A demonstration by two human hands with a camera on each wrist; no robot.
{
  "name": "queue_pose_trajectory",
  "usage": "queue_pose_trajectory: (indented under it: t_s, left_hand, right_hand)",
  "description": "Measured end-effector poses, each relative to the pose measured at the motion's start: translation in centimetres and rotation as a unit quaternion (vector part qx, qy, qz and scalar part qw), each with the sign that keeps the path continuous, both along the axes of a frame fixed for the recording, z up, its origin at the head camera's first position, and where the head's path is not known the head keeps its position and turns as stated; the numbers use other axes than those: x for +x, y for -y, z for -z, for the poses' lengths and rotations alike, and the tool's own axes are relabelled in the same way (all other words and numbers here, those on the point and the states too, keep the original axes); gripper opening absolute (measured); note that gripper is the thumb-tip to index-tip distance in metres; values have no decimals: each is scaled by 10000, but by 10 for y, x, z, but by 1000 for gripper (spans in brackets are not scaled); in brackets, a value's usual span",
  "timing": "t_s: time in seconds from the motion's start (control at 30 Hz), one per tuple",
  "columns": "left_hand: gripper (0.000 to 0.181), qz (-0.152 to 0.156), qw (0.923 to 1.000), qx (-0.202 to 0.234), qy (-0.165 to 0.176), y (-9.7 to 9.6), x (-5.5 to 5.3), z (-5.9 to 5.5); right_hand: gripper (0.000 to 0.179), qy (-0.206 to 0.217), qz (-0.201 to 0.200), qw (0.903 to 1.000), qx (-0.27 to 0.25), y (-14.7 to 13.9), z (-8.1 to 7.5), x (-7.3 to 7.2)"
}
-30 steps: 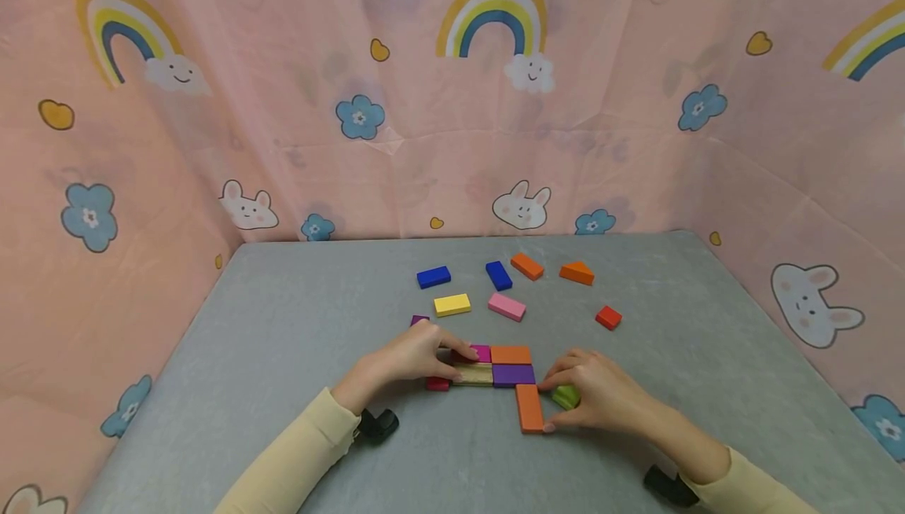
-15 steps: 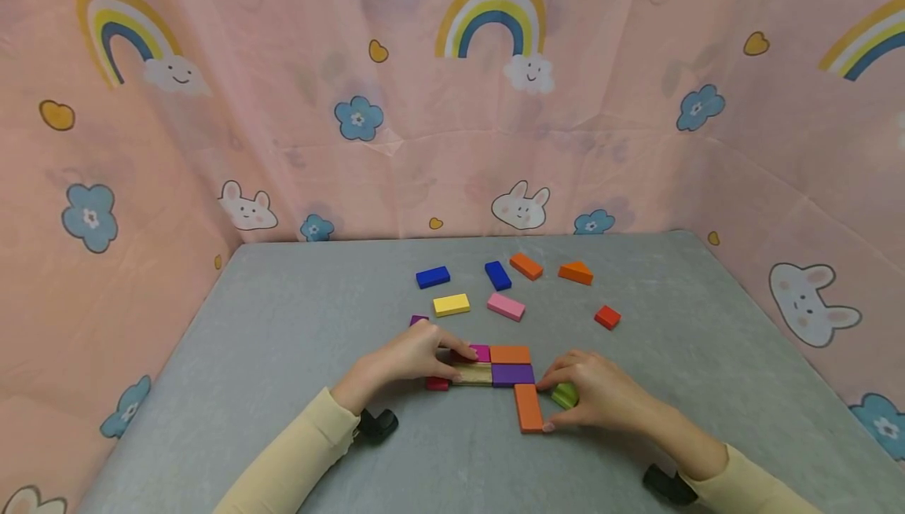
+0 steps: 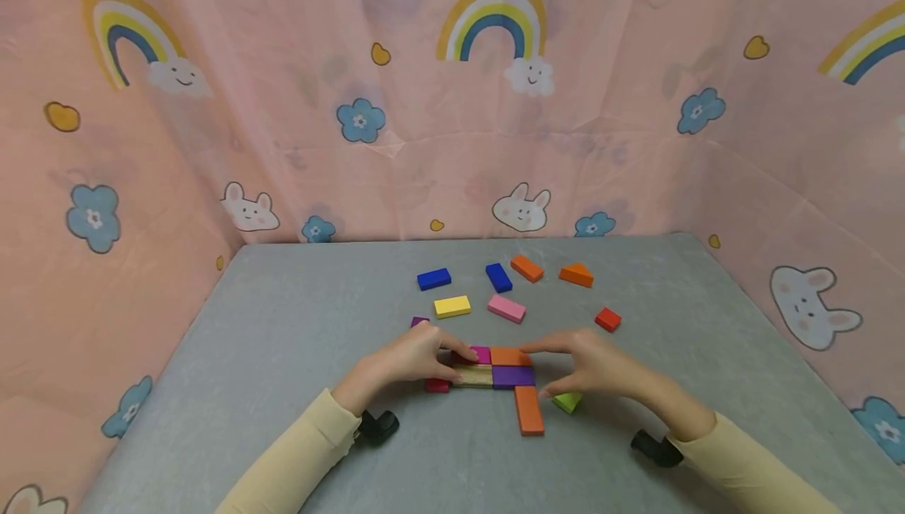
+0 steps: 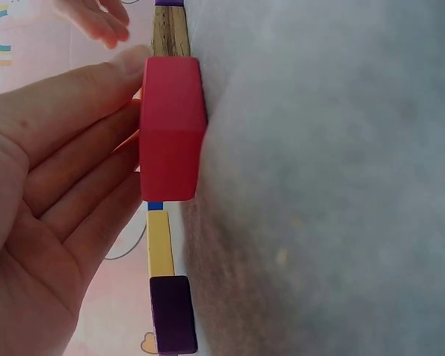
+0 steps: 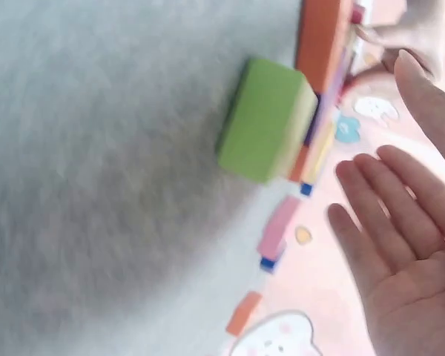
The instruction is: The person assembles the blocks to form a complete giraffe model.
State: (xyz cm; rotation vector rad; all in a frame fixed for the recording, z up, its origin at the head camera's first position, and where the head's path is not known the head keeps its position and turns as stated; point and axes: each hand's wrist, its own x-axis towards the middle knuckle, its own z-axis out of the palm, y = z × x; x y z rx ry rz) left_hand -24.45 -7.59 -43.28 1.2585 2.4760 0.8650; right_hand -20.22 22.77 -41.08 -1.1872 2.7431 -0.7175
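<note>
Pieced together flat on the grey table is a cluster of coloured blocks: a magenta block (image 3: 484, 354), an orange block (image 3: 507, 356), a wood-grain block (image 3: 474, 376), a purple block (image 3: 514, 376) and a red block (image 4: 172, 130). My left hand (image 3: 419, 353) rests over its left end, index fingertip at the magenta block, thumb at the wood-grain one. Below the purple block, a second orange block (image 3: 529, 410) stands lengthwise. My right hand (image 3: 601, 365) hovers at the cluster's right side with fingers extended and nothing held. Under it lies a green block (image 3: 567, 402), partly hidden.
Farther back lie two blue blocks (image 3: 434, 279), a yellow block (image 3: 452, 307), a pink block (image 3: 507, 308), an orange block (image 3: 526, 268), an orange triangle (image 3: 577, 274) and a small red block (image 3: 608, 319). A dark purple block (image 3: 420, 321) shows behind my left hand.
My right hand has left the lengthwise orange block's right edge and moved up, toward the cluster's upper right corner, its fingers spread wider. The left hand stays put.
</note>
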Motion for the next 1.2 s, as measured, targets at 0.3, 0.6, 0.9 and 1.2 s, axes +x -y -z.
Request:
queue_pose_trajectory:
  t_s: [0.3, 0.6, 0.9, 1.2]
  left_hand:
    - [32, 85, 9999, 85, -30, -3, 0, 3]
    - [33, 76, 10000, 33, -4, -3, 0, 1]
    - [33, 147, 9999, 19, -10, -2, -4, -1]
    - [34, -40, 9908, 1208, 615, 13, -19, -18]
  right_hand:
    - [61, 509, -265, 9983, 96, 8, 7, -1]
    - [57, 697, -116, 9972, 243, 9, 13, 0]
    - [54, 757, -42, 9969, 212, 9, 15, -1]
    - [56, 824, -20, 9963, 229, 9, 17, -4]
